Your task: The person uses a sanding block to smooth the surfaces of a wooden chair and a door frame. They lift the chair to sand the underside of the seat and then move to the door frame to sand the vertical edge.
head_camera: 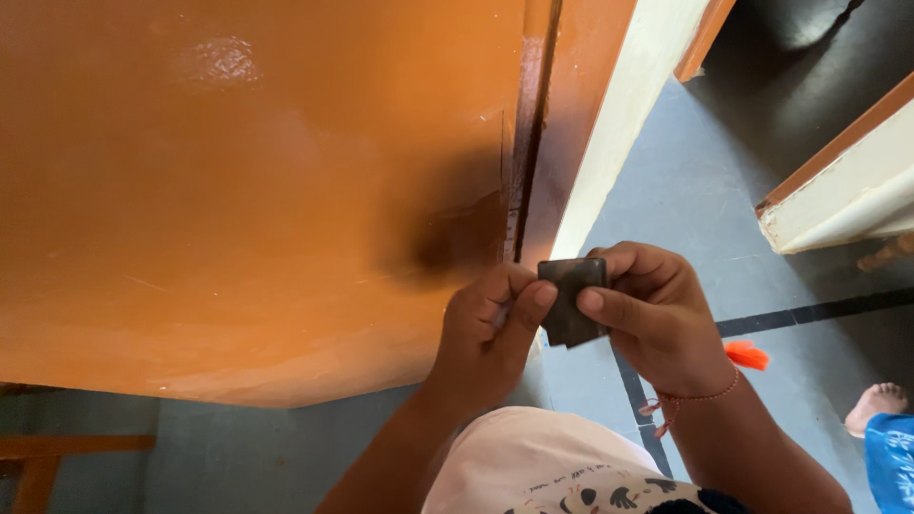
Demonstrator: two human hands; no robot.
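Between both thumbs, a dark folded sheet (571, 300), its lower half hidden.

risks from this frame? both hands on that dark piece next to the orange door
1. Both hands, left hand and right hand, pinch the small dark folded piece only at its edges with fingertips; it could slip and drop to the grey floor.
2. The glossy orange door has a dark smudge near its edge; the left knuckles sit close and might smear it further, if it is wet.
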